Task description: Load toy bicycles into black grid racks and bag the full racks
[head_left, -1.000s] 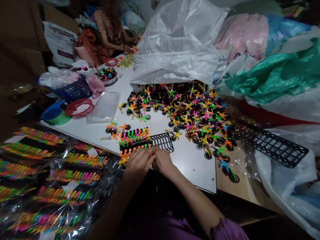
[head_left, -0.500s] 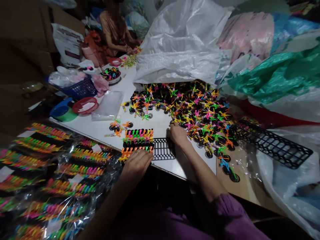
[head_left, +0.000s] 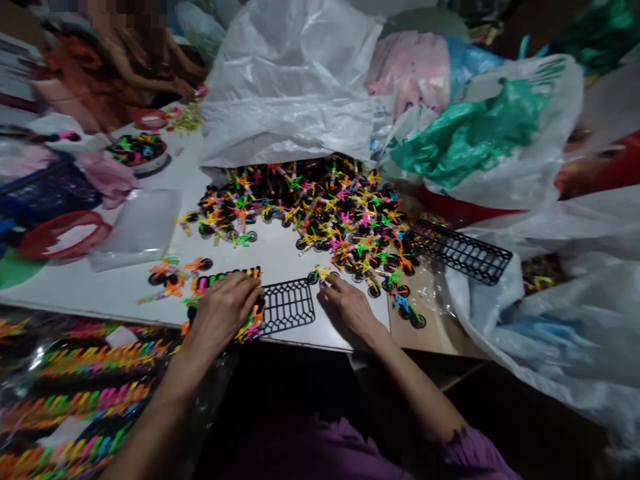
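Observation:
A black plastic rack [head_left: 289, 308] lies along the table's near edge, its left part filled with rows of small bright toy bicycles [head_left: 250, 327]. My left hand [head_left: 223, 307] lies over that filled part, fingers curled down on it and hiding much of it. Just off the rack's right end, my right hand [head_left: 347, 305] pinches a yellow-green toy bicycle [head_left: 321, 274] with black wheels. Behind both hands spreads a heap of such toy bicycles [head_left: 345, 220], spilling from a large white sack [head_left: 285, 127].
Another black rack [head_left: 463, 252] lies to the right beside plastic bags [head_left: 540, 327]. Loose toys [head_left: 175, 277], a clear plastic sheet [head_left: 137, 227] and a red basket [head_left: 65, 235] are on the left. Packed rows of toys [head_left: 90, 400] sit lower left. Another person [head_left: 150, 73] works at the far left.
My right hand has come from the edge of the heap toward me, bringing a toy bicycle beside the rack. My left hand has slid farther over the filled rows. The view has turned right.

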Motion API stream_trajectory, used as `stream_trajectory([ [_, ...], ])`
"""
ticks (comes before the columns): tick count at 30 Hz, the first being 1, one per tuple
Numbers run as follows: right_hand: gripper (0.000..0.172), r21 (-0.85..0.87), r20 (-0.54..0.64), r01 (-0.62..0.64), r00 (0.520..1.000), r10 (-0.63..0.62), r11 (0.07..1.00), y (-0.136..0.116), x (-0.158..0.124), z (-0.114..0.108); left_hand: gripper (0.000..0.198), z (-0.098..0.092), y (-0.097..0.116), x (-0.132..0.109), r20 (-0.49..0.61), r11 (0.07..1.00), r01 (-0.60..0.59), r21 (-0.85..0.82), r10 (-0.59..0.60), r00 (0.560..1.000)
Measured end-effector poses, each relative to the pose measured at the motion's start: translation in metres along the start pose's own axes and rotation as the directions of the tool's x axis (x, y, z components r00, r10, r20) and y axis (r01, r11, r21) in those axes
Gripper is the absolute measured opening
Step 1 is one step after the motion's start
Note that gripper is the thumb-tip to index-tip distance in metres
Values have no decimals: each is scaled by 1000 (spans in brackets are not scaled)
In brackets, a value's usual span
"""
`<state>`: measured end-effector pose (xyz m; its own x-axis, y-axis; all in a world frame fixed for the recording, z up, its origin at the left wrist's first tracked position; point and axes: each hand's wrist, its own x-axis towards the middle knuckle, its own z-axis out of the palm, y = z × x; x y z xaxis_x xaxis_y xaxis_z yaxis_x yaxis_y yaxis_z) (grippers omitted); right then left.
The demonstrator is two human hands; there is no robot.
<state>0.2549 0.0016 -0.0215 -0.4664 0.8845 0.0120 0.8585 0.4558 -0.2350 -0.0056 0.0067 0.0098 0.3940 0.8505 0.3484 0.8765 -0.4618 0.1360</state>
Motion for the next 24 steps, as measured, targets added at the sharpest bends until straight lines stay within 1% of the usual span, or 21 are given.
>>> stream_trajectory([
  [2, 24, 46, -51, -158, 986, 160, 986, 1, -2, 3, 26, 7, -3, 1, -10, 1000, 3, 4, -3, 1000],
  [4, 26, 70, -36, -292, 955, 295, 954, -1, 5, 7, 27, 9, -2, -1, -18, 1000, 22, 11, -22, 1000],
  [5, 27, 77, -13, -336, 941, 338, 939, -2, 11, 9, 27, 9, -2, -2, -15, 999, 31, 14, -31, 999],
  [8, 25, 100, 21, -410, 912, 410, 907, -5, 30, 16, 27, 7, -1, -3, -9, 998, 60, 22, -60, 998],
  [11, 21, 149, -12, -451, 889, 457, 880, -4, 40, 16, 27, 8, -3, -3, -16, 995, 95, 30, -94, 995],
  [12, 21, 188, -21, -453, 885, 464, 872, -4, 42, 15, 27, 8, -4, -3, -17, 994, 104, 33, -104, 994],
  [14, 21, 312, -30, -409, 898, 439, 857, -8, 43, 12, 26, 7, -4, -2, -23, 992, 122, 33, -121, 992],
  [16, 18, 460, -46, -313, 926, 375, 831, -17, 46, 11, 25, 5, -3, -1, -49, 989, 146, 9, -145, 988],
  [18, 17, 572, -47, -217, 954, 296, 791, -28, 50, 14, 24, 2, -1, 0, -58, 987, 154, -39, -156, 986],
  [19, 17, 610, -31, -187, 965, 259, 770, -34, 54, 17, 23, 1, 0, 1, -41, 988, 142, -66, -145, 989],
  [22, 17, 680, 33, -153, 983, 178, 717, -49, 65, 27, 22, 0, 0, 2, 62, 988, 83, -133, -75, 995],
  [24, 20, 715, 23, -116, 989, 143, 689, -55, 74, 33, 24, 1, -1, 2, 89, 983, 82, -162, -68, 994],
])
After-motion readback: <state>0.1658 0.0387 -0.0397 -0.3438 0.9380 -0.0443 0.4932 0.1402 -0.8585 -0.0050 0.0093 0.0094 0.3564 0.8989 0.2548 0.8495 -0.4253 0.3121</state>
